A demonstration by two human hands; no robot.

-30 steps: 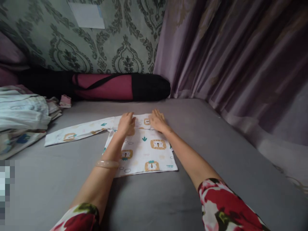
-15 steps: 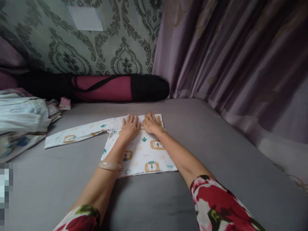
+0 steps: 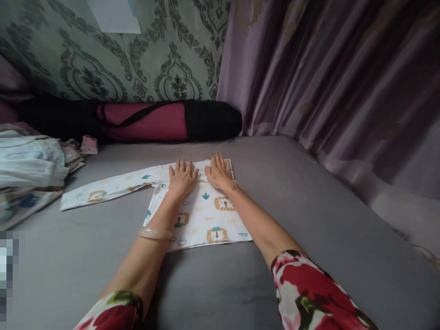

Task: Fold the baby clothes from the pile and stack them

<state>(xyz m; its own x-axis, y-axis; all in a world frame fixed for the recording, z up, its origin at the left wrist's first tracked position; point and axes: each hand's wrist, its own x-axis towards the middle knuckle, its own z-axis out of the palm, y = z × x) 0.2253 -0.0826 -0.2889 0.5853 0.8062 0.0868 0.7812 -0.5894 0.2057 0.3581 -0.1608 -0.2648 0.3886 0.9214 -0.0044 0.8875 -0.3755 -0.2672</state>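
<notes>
A small white long-sleeved shirt [image 3: 202, 215] printed with lion faces and green leaves lies flat on the grey bed sheet [image 3: 295, 192]. One sleeve stretches out to the left; on the right no sleeve sticks out, and a folded strip runs across the top. My left hand [image 3: 182, 179] rests palm down on the upper middle of the shirt, fingers spread. Beside it, my right hand [image 3: 219, 173] lies flat near the shirt's upper right corner, fingers stretched away from me. A pale bangle [image 3: 155, 233] circles my left forearm.
A heap of clothes [image 3: 30, 160] lies at the left, with a small pink item [image 3: 89, 144] by it. A long black and maroon bag [image 3: 147, 121] runs along the patterned wall [image 3: 144, 59]. Purple curtains [image 3: 309, 68] hang at the right.
My left hand has slid slightly left, and the gap between my hands has widened a little. My right hand's fingers lie straighter. The view has shifted slightly.
</notes>
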